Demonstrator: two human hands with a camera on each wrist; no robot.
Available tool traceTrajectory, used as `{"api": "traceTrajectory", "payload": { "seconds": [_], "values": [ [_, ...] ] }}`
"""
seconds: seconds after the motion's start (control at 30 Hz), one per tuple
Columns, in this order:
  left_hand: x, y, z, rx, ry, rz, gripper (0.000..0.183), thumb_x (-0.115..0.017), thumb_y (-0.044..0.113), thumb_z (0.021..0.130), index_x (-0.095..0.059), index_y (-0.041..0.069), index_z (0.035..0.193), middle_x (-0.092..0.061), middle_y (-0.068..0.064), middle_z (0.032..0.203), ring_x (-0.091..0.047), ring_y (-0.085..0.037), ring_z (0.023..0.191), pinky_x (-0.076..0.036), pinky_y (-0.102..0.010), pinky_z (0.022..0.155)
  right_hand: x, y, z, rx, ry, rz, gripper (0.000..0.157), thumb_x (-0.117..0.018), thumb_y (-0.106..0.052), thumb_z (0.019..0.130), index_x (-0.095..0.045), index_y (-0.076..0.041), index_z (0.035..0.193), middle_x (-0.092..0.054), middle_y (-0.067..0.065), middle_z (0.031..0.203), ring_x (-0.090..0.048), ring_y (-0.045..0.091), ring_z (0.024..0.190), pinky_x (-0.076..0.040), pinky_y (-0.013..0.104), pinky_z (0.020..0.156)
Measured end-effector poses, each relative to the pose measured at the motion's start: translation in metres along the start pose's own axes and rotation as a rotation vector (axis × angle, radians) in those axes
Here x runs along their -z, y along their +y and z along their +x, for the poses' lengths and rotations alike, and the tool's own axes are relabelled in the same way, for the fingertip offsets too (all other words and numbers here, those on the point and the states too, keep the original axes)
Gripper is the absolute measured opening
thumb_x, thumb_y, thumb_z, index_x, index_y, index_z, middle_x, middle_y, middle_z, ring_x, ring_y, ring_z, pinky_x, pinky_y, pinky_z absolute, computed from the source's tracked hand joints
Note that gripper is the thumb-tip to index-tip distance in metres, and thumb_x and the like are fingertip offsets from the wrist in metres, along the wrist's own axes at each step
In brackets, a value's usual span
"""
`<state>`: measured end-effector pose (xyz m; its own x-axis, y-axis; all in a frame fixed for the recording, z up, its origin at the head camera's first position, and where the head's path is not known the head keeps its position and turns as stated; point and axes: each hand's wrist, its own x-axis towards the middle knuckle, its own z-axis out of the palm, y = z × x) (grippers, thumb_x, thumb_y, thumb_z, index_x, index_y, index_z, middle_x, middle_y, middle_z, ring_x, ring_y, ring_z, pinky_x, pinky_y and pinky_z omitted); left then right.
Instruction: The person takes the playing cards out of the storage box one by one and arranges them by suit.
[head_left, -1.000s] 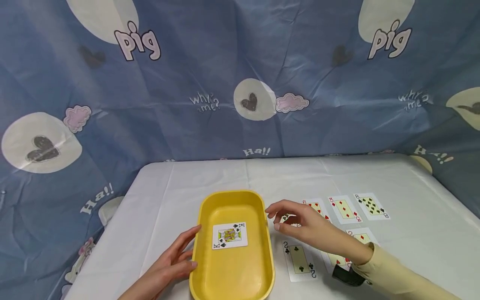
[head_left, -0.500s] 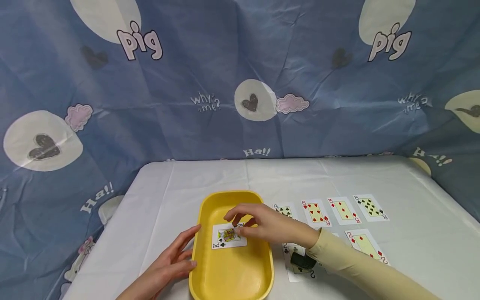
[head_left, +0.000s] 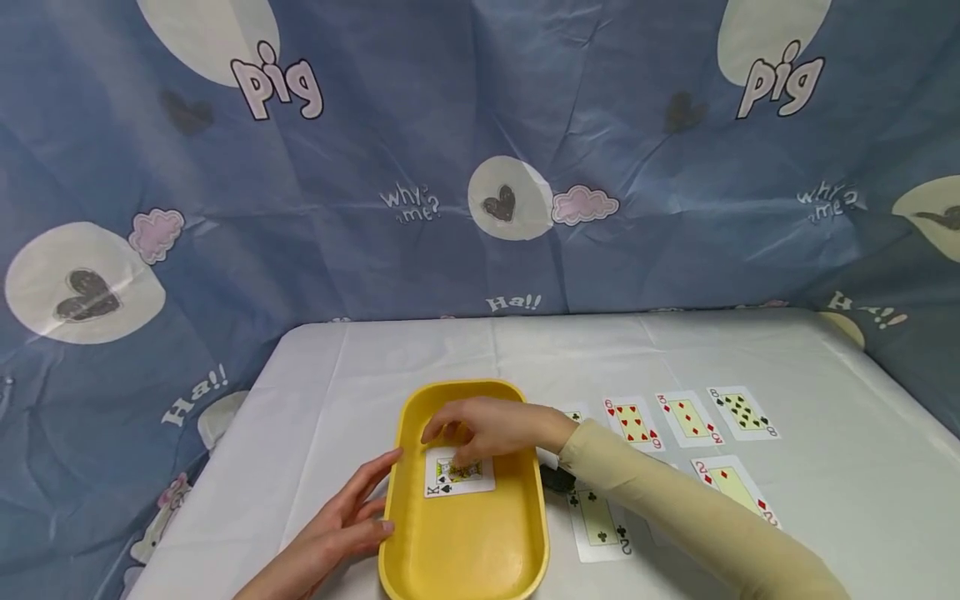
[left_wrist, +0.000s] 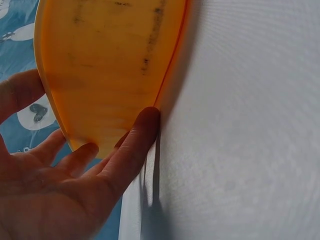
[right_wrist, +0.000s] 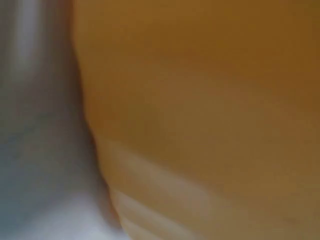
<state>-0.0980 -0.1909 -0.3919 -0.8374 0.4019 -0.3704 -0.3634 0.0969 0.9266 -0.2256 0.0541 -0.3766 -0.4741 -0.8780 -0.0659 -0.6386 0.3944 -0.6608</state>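
Observation:
Inside the yellow tray [head_left: 465,550] lies a king of spades playing card [head_left: 442,481], face up and flat on the bottom. My right hand [head_left: 487,429] is over the tray, its fingers loosely bent and its thumb overlapping the card's upper part in the head view. Nothing shows gripped in it. In the right wrist view only the blurred tray wall [right_wrist: 175,100] fills the picture. My left hand [head_left: 337,529] rests against the tray's left side. The left wrist view shows its fingers [left_wrist: 132,150] spread along the outer wall, thumb and fingers apart.
Right of the tray, face-up cards lie on the white table [head_left: 840,467]: a six of hearts [head_left: 633,423], three of diamonds [head_left: 687,419], eight of spades [head_left: 742,412], two of clubs [head_left: 598,525] and two of diamonds [head_left: 727,483]. My right sleeve [head_left: 675,500] covers others. A blue patterned cloth [head_left: 375,267] hangs behind.
My right hand has moved left from beside the tray to over the king of spades, the sleeve passing above the cards on the table. The left hand, tray and king stay where they were.

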Motion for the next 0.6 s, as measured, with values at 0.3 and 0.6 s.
{"api": "traceTrajectory", "payload": {
  "seconds": [0.3,0.6],
  "values": [
    [-0.0008,-0.0009,0.0004,0.002,0.016,0.006,0.075,-0.061,0.016,0.096,-0.018,0.023,0.157,0.001,-0.016,0.163,-0.047,-0.031,0.128,-0.049,-0.05,0.094,-0.0034,0.0009,0.0096,0.029,-0.183,-0.13,0.061,-0.082,-0.013,0.08,-0.059,-0.023,0.136,-0.047,-0.008,0.133,-0.049,0.006,0.104,-0.04,0.017,0.09],
    [-0.0004,-0.0007,0.0001,-0.02,-0.014,0.0,0.073,-0.059,0.017,0.098,-0.017,0.023,0.157,0.002,-0.012,0.164,-0.045,-0.031,0.131,-0.048,-0.049,0.096,-0.0035,0.0008,0.0094,0.035,-0.212,-0.115,0.046,-0.082,-0.016,0.082,-0.067,-0.024,0.125,-0.047,-0.009,0.119,-0.047,0.008,0.093,-0.039,0.015,0.079]
  ]
}}
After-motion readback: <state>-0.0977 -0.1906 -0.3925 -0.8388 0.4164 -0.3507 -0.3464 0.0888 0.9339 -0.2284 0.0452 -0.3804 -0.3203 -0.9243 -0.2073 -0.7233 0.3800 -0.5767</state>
